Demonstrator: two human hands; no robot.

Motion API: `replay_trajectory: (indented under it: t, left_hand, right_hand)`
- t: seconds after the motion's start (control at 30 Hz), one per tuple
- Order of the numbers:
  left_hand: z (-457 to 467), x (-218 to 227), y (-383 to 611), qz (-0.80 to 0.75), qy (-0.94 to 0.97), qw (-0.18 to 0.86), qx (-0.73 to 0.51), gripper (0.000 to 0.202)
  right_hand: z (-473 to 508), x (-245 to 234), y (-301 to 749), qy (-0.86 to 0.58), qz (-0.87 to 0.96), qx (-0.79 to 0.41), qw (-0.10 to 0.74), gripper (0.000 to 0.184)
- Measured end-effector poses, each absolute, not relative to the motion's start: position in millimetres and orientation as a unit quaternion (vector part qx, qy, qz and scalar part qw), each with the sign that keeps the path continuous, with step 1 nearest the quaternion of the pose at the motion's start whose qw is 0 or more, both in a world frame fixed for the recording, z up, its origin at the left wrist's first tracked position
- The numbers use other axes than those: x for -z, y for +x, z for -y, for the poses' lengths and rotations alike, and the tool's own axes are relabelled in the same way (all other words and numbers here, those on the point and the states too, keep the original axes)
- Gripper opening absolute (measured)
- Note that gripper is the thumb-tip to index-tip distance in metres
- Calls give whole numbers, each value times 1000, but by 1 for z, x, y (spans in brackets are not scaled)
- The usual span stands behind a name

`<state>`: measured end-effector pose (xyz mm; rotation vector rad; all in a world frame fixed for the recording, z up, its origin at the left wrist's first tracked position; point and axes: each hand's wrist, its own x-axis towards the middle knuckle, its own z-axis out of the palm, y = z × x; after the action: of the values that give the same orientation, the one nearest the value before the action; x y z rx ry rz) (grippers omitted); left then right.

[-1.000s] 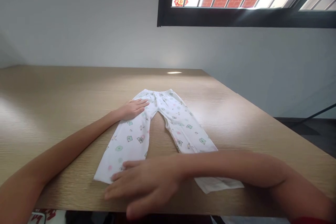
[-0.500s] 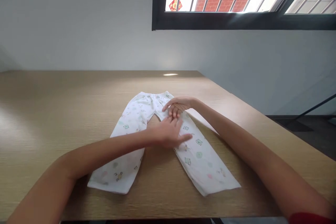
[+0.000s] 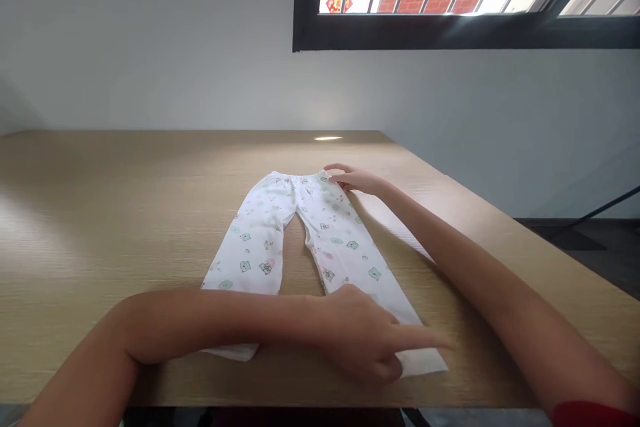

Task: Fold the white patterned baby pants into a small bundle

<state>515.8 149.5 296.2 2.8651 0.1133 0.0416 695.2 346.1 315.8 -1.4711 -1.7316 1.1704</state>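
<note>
White child's pants (image 3: 265,227) with small green and pink animal prints lie flat on the wooden table, waistband away from me and legs spread. My right hand (image 3: 353,178) is at the right corner of the waistband, its fingers apart and their tips at the cloth's edge. Over the lower right leg, close to the hem, is my left hand (image 3: 363,337). One finger stretches to the right while others curl under, slightly blurred. My left forearm crosses above both legs and hides part of the left one.
The wooden table (image 3: 125,213) reaches back to a grey wall (image 3: 150,40). A dark-framed window (image 3: 425,32) with bars is above at the right. A thin dark pole (image 3: 607,205) slants beyond the table's right edge.
My hands have moved apart from the middle of the right leg. The right hand went away from me to the waistband corner; the left came nearer and rightward to the hem.
</note>
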Motion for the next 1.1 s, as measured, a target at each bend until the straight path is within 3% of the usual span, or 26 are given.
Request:
replay_trajectory:
  t: [0.07,0.2,0.37,0.57,0.73,0.83,0.9,1.1]
  left_hand:
    - [-147,-302,516,-37,991,124,27,58]
    - [-139,-303,515,-46,993,99,32,51]
    - [-139,-289,512,-33,990,-26,-131,28]
    - [-148,-296,509,-24,993,-65,-98,14]
    - [-133,-321,468,-105,961,-174,-188,12]
    - [-113,-332,432,-202,923,-275,-177,8]
    - [-104,-333,413,-249,905,-309,-155,17]
    - [-104,-312,380,-325,904,-261,-97,29]
  right_hand:
    - [-340,-325,692,-547,655,-464,237,34]
    - [-339,-329,691,-539,655,-489,202,5]
    - [-348,-327,696,-538,624,-513,242,12]
    - [-345,-334,690,-472,664,-510,275,25]
    - [-333,-343,667,-445,760,-376,288,20]
    - [-331,-350,648,-442,808,-257,292,18]
    - [-334,-354,633,-432,833,-191,288,18]
    - [-353,-346,573,-432,873,-72,214,16]
